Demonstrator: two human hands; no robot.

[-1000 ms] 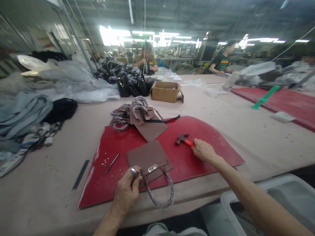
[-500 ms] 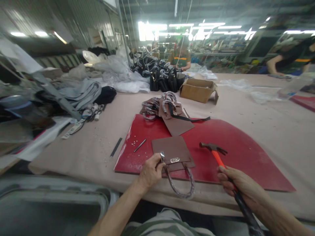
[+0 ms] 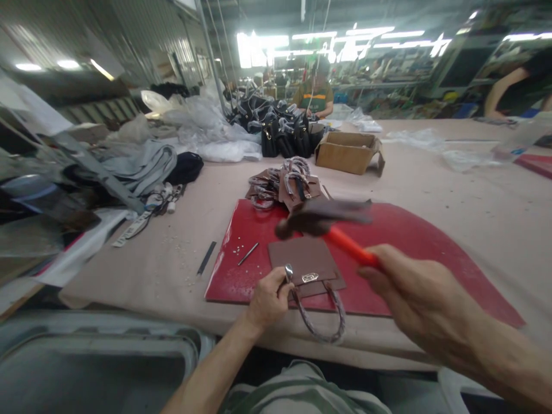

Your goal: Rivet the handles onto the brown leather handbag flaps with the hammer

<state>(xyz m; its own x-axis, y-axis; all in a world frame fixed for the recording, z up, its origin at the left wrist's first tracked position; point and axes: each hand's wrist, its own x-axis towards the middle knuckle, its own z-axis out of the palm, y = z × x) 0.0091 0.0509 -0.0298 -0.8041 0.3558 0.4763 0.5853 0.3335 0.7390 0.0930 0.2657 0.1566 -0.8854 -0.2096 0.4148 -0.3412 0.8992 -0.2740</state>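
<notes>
My right hand (image 3: 414,287) is wrapped round the orange handle of a claw hammer (image 3: 308,218), raised over the work and blurred by motion. My left hand (image 3: 269,296) pinches a small shiny metal piece (image 3: 288,272) upright at the left edge of a brown bag panel (image 3: 302,256); its exact kind is hard to make out. The panel lies flat on a red board (image 3: 379,259) and bears a silver metal plate (image 3: 310,278). A plastic-wrapped handle (image 3: 321,335) loops from it toward me, over the table's front edge.
A thin metal rod (image 3: 248,253) and tiny bits lie left on the board, with a dark strip (image 3: 206,257) beside it. Behind are brown handled panels (image 3: 297,187), a cardboard box (image 3: 347,152) and black bags (image 3: 287,138). A co-worker (image 3: 314,95) is across the table.
The hammer has risen with my right hand and swung left, from beside the panel to above it. My left hand keeps its pinch on the metal piece.
</notes>
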